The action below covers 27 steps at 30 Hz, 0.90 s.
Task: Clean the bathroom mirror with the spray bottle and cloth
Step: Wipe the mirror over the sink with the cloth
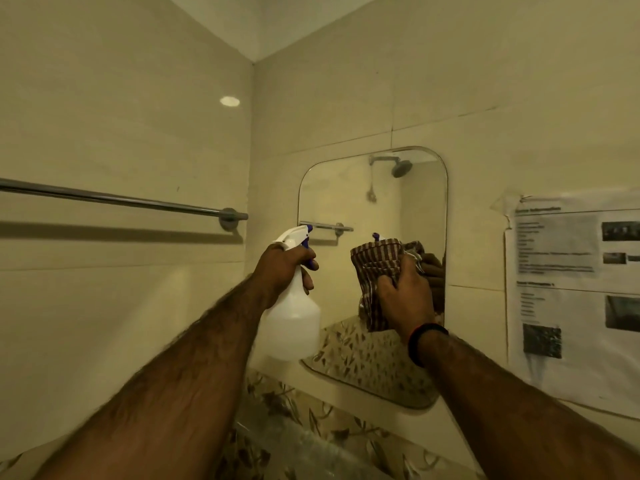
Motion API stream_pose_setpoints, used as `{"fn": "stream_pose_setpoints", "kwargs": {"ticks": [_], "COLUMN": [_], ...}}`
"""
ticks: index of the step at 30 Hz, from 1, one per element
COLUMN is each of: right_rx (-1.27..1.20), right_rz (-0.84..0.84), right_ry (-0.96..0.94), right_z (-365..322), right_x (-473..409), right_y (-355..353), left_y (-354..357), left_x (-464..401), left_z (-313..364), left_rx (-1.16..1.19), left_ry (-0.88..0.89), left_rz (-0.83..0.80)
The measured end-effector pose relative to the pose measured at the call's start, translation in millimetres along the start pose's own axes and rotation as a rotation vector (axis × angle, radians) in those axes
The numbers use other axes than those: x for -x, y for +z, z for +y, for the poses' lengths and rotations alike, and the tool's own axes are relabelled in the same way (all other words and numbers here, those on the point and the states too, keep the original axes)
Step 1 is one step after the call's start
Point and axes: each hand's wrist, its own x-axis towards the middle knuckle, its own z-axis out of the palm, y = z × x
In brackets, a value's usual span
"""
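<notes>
Pressing a brown-and-cream striped cloth (375, 271) against the glass, the right hand (403, 299) has its fingers closed on the bunched fabric, palm toward the rounded-corner frameless wall mirror (374, 209). A black band (424, 341) sits on the wrist just behind the grip. Contact between cloth and glass looks likely at the mirror's lower right area, though the exact touch line is hidden by the hand.

To the left of that grip, at about the same height, the left hand (282, 268) is wrapped tight around the neck of a translucent white plastic spray bottle (294, 317) with a white head and blue trigger. Nozzle points toward the mirror's left edge. One finger lies at the trigger; whether it is squeezing cannot be told. Bottle hangs clear of the wall.

Further out: a chrome towel rail (121, 199) on the left-hand tiled wall, above and left of the bottle grip; a taped printed paper notice (571, 271) on the wall right of the cloth grip. A shower head shows only as a reflection in the upper glass.

Judgement: wiping step in hand, spray held ready. No droplets or streaks discernible, so coverage so far cannot be assessed. Next move likely calls for overlapping strokes up and across the untouched upper glass, with a fresh spray there first if the surface is dry, keeping mist off the paper.
</notes>
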Motion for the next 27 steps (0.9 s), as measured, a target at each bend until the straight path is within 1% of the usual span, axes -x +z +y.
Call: {"fn": "stream_pose_setpoints", "kwargs": {"ticks": [9,17,21,27], "right_rx": [-0.006,-0.015,0.028,0.036], "right_rz": [0.041,0.071,0.093,0.100], "right_ry": [0.028,0.046,0.029,0.038], "right_z": [11,19,21,23], "right_x": [-3,12,19,22], "right_y": [-4,-15,-23,-33], "left_y": [4,7,4,-13], "left_x": [-15,-9,-6,0], "left_z": [-4,-1,2,1], "left_rx": [0.051,0.046,0.023,-0.001], "left_ry": [-0.003,0.019,0.026,-0.007], "left_rz": [-0.063,-0.018,0.015,0.069]}}
